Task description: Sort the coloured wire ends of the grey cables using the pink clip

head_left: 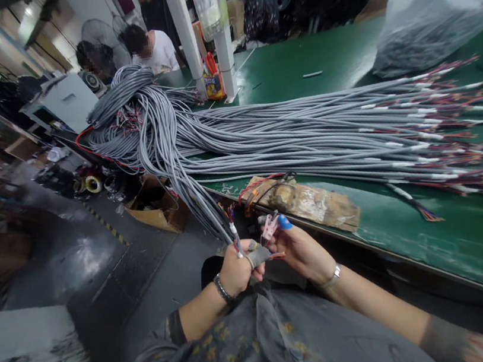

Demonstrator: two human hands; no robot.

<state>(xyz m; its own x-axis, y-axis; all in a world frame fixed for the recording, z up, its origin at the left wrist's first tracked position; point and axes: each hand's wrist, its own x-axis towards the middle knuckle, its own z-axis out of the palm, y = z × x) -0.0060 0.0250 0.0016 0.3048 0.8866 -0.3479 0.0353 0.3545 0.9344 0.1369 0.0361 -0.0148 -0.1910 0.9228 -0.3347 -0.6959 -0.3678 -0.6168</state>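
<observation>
Low in front of my body, my left hand is closed around several grey cables that hang down off the bench. White-sleeved cable ends with thin coloured wires stick up from that fist. Grey wrapping covers one of its digits, and reddish wire tips poke out beside it. Close by on the right, my right hand pinches a small pink clip-like piece. A blue cover sits on its thumb. The other fingers are partly hidden.
Long grey cables lie across the green bench, their stripped ends at the right. A worn wooden block rests at the bench edge. A plastic bag, an open carton and another person are farther off.
</observation>
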